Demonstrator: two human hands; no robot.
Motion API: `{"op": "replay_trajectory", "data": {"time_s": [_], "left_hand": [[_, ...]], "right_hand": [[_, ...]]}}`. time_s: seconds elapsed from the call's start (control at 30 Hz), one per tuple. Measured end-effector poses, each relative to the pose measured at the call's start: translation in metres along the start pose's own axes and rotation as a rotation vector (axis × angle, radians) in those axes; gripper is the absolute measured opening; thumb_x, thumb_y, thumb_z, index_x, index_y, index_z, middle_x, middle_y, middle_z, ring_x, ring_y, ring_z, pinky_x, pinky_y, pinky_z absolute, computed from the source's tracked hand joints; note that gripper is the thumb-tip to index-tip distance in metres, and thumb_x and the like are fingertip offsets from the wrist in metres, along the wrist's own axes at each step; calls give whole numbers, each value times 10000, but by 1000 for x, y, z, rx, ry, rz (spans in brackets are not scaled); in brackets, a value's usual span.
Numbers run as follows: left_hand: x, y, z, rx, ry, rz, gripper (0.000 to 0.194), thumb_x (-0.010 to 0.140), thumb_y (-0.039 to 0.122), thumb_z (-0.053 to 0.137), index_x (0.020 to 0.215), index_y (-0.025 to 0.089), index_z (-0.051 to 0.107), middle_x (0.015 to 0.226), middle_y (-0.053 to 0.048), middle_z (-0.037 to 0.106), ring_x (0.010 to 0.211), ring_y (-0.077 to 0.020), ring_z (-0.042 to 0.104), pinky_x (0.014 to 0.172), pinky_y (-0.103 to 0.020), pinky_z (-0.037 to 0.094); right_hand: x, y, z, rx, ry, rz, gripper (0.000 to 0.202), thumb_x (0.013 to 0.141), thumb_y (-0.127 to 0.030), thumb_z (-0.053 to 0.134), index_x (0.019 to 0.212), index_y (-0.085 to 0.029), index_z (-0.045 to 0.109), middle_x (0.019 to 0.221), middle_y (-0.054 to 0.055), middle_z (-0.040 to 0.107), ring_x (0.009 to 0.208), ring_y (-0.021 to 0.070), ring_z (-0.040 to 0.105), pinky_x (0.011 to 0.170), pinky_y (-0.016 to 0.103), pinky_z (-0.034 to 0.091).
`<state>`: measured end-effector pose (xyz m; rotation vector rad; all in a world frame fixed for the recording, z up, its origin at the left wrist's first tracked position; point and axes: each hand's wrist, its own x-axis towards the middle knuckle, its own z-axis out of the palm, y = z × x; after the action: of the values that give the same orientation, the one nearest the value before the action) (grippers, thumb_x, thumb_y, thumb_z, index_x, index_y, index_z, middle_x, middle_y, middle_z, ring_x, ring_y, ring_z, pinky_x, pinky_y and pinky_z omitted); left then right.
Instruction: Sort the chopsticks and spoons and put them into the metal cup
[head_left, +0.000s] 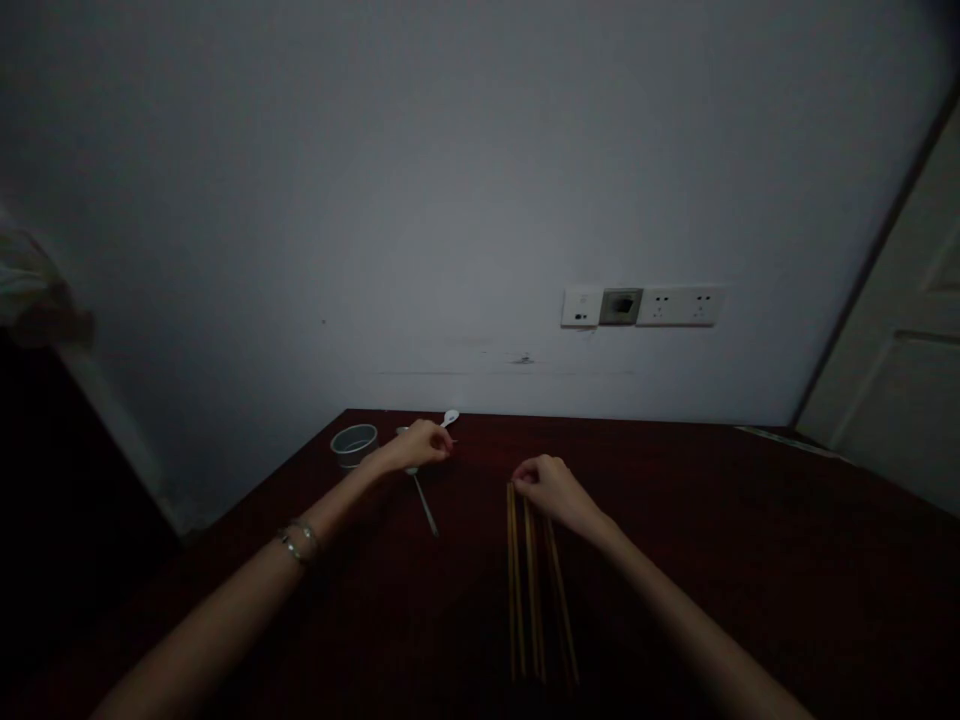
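My right hand (553, 490) is closed in a pinch at the far ends of several wooden chopsticks (534, 600), which lie side by side on the dark red table, pointing toward me. My left hand (425, 443), with bracelets at the wrist, is over the back left of the table. Its fingers are pinched together, and a thin tip seems to stick out from them; what it is I cannot make out. Beneath this hand lies a metal utensil with a thin handle (426, 505). A white spoon (450, 418) shows just behind the fingers. Left of the hand stands a round metal tin (354, 445).
The table (675, 500) meets a pale wall (450, 200) at its back edge. Sockets and switches (641, 307) are set in the wall. A flat strip (793, 443) lies at the back right, near a white door (907, 380). The room is dim.
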<state>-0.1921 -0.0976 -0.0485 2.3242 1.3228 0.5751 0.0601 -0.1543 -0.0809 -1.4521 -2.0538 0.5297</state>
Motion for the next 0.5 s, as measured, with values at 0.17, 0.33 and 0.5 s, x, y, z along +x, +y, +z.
{"op": "replay_trajectory", "data": {"time_s": [0.17,0.33,0.5], "left_hand": [[-36,-26,1,395,-161,70,241,653,91,537,837,177,666,849,-38,660,762,-157,593,671,-210,420],[-55,-35,8,622,-196,165,253,731,74,449,885,187,616,939,-53,622,846,-164,589,733,-229,429],[-58,-43,18,738,-206,196,212,793,103,420,897,179,588,938,-70,601,847,-164,592,699,-227,443]], "right_hand": [[-3,12,-4,32,-9,-50,210,693,-213,492,710,-153,693,628,33,651,583,137,586,530,206,373],[-9,25,-3,71,3,-55,225,696,-217,482,713,-148,695,638,32,654,592,142,582,532,211,379],[-11,30,-7,96,-1,-37,220,696,-217,488,722,-138,692,627,39,652,569,139,569,515,210,385]]}}
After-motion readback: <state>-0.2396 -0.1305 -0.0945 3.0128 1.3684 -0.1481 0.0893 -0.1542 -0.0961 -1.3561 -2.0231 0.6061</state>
